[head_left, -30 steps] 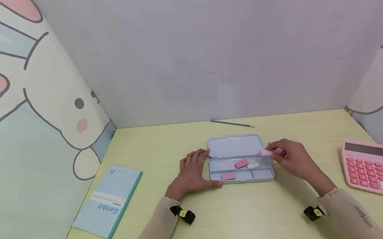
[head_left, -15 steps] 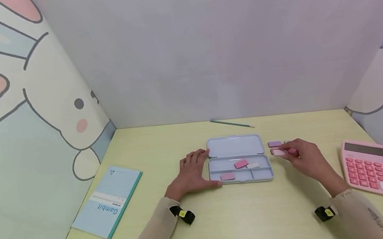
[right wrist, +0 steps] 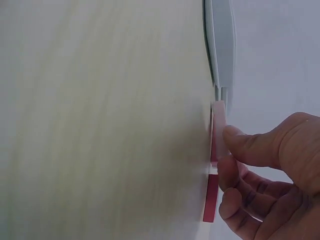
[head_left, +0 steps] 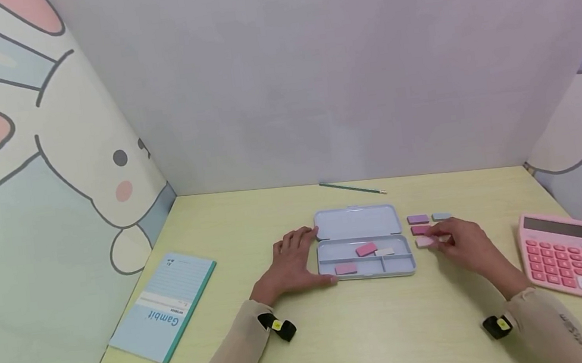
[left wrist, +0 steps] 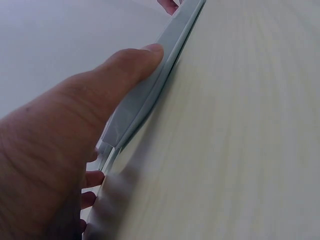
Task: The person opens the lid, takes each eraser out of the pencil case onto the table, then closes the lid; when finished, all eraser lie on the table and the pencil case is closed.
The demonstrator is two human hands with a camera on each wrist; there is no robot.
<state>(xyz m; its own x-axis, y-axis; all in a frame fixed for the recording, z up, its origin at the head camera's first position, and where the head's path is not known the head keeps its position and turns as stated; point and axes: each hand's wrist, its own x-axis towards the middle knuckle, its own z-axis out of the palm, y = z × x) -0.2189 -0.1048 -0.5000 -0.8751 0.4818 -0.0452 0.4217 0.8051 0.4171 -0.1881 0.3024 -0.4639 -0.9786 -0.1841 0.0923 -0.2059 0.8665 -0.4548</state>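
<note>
An open light-blue pencil case [head_left: 358, 222] lies in the middle of the desk, seen edge-on in the left wrist view [left wrist: 150, 95]. It holds two pink erasers [head_left: 366, 249] and a white one [head_left: 384, 252]. My left hand [head_left: 290, 262] holds its left end, thumb [left wrist: 125, 65] along the front edge. Right of the case, my right hand [head_left: 459, 241] pinches a pale pink eraser [head_left: 424, 242] [right wrist: 219, 122] down at the desk. Just behind it lie a dark pink eraser [head_left: 419, 230] [right wrist: 210, 199], a purple eraser [head_left: 417, 219] and a grey-blue eraser [head_left: 441, 216].
A pink calculator [head_left: 563, 254] sits at the right edge. A blue notebook [head_left: 165, 306] lies at the left. A green pencil [head_left: 352, 188] rests near the back wall. Cartoon-printed panels close in the desk on both sides.
My right hand has moved right and down from the case's right edge, bringing the pale pink eraser to the desk. The dark pink eraser now lies uncovered. The left hand has not moved.
</note>
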